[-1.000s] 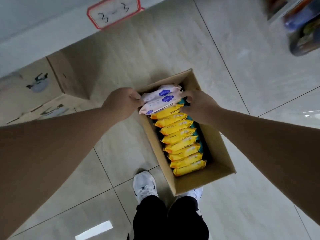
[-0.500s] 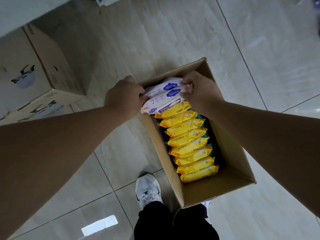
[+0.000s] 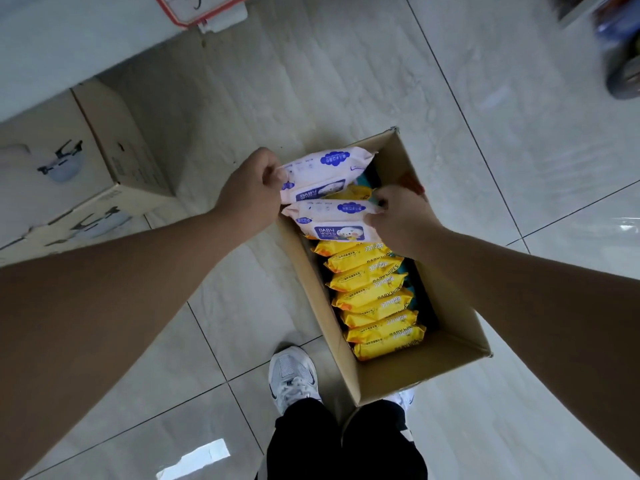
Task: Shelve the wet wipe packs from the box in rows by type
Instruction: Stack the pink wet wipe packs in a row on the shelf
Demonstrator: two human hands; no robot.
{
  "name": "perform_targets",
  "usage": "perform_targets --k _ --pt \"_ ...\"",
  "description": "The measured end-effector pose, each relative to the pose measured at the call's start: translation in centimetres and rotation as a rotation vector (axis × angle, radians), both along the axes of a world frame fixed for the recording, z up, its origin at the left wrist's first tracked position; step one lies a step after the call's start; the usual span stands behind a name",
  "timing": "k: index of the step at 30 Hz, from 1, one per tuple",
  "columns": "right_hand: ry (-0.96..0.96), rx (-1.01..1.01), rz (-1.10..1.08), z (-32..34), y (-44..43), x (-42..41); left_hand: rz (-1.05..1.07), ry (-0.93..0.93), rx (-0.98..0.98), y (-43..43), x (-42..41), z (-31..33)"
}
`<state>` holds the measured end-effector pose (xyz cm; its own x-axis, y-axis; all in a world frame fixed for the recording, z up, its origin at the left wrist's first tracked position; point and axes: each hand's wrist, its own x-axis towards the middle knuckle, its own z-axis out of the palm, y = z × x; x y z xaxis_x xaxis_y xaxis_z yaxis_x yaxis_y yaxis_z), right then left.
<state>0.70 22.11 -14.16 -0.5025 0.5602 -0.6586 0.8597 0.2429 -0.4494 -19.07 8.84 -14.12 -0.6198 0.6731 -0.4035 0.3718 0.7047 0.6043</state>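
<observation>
Shop stockroom — numbered shelf tag (image 3: 194, 8), cartoned wipes (image 3: 377, 292).

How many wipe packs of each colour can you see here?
Pink baby wipes packs: 2, one gripped by the left hand, one by the right hand.
Yellow baby wipes packs in the cardboard box: 8 visible, such as.
Total: 10, though others may lie hidden.

Open brown cardboard box (image 3: 415, 372) on pale tiled floor (image 3: 311, 81). Left hand (image 3: 251, 188) pinches two pink baby-wipe packs (image 3: 329, 195) at their left ends, right hand (image 3: 401, 216) at the nearer pack's right end (both above the box's far end). Nearward of the grip, row of yellow wipe packs (image 3: 374, 299) inside. Well left, printed cardboard carton (image 3: 69, 168).
</observation>
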Motion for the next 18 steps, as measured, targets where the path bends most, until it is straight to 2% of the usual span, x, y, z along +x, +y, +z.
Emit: perform_targets --k 3,10,18 --pt "-0.055 -0.126 -0.008 1.6 -0.8 1.8 0.035 -0.046 -0.008 -0.1 0.2 1.5" --pt "0.1 -0.275 -0.097 10.6 -1.5 4.7 0.006 -0.06 -0.011 -0.8 1.3 8.5" --pt "0.288 -0.364 -0.215 24.4 0.4 5.7 0.018 -0.143 0.078 1.8 1.9 23.3"
